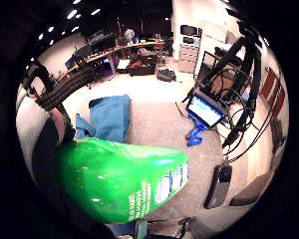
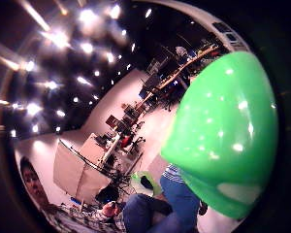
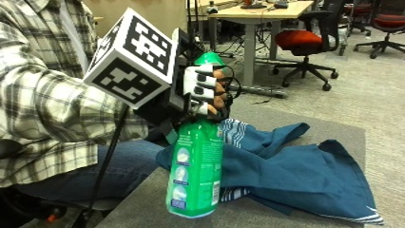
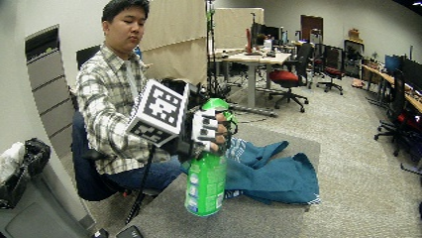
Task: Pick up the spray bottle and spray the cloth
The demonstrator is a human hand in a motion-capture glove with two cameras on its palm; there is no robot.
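Both palm views sit close against spray bottle (image 1: 122, 181); both outside views share bottle, cloth (image 3: 297, 171).

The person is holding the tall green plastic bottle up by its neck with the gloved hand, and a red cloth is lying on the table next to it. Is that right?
Not quite. The crumpled cloth on the grey table is blue, not red; the outside view shows it. The rest holds: the gloved right hand grips the tall green plastic spray bottle by its neck, beside the cloth.

Open office, grey carpet floor (image 4: 356, 163), desks (image 4: 254, 58), red office chairs (image 3: 303, 40), ceiling spotlights (image 2: 87, 47), grey tabletop (image 3: 265, 216)
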